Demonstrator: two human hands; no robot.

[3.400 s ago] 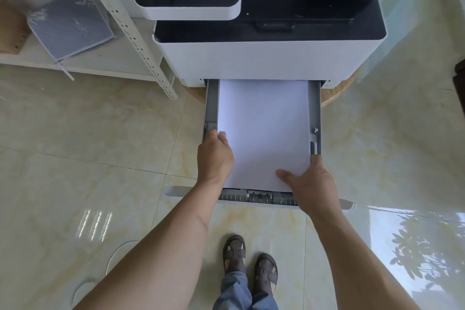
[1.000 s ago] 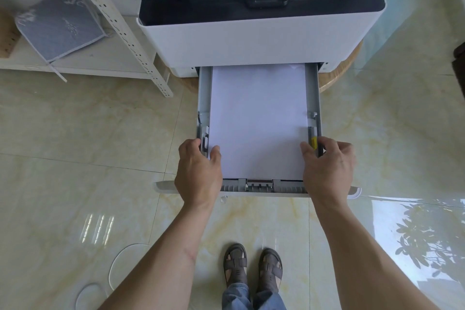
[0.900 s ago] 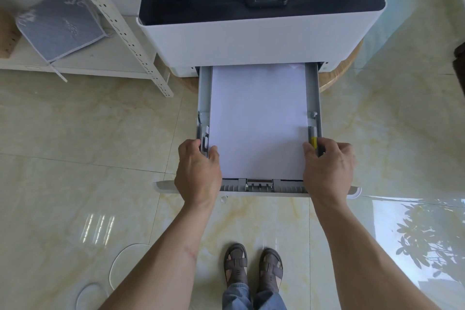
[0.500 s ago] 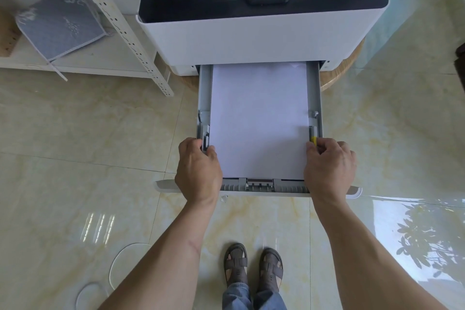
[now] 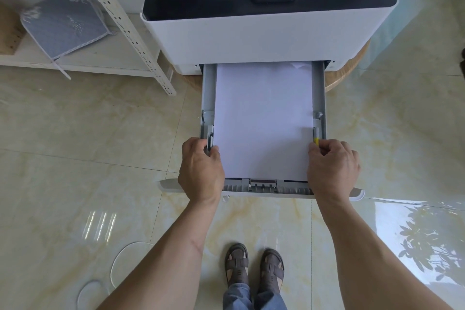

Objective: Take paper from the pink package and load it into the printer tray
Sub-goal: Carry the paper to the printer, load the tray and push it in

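Both forearms are bare up to the lower edge of the view; no sleeves, gloves, watch or rings are visible. The left hand [image 5: 201, 170] and the right hand [image 5: 332, 168] are uncovered. A thin linear mark crosses the left forearm [image 5: 176, 254], on the side below the left hand. Below and between the hands, the feet are in brown open sandals [image 5: 254, 268] with wide straps across the instep. Blue denim trouser cuffs [image 5: 251, 297] end just above the sandals at the frame edge.
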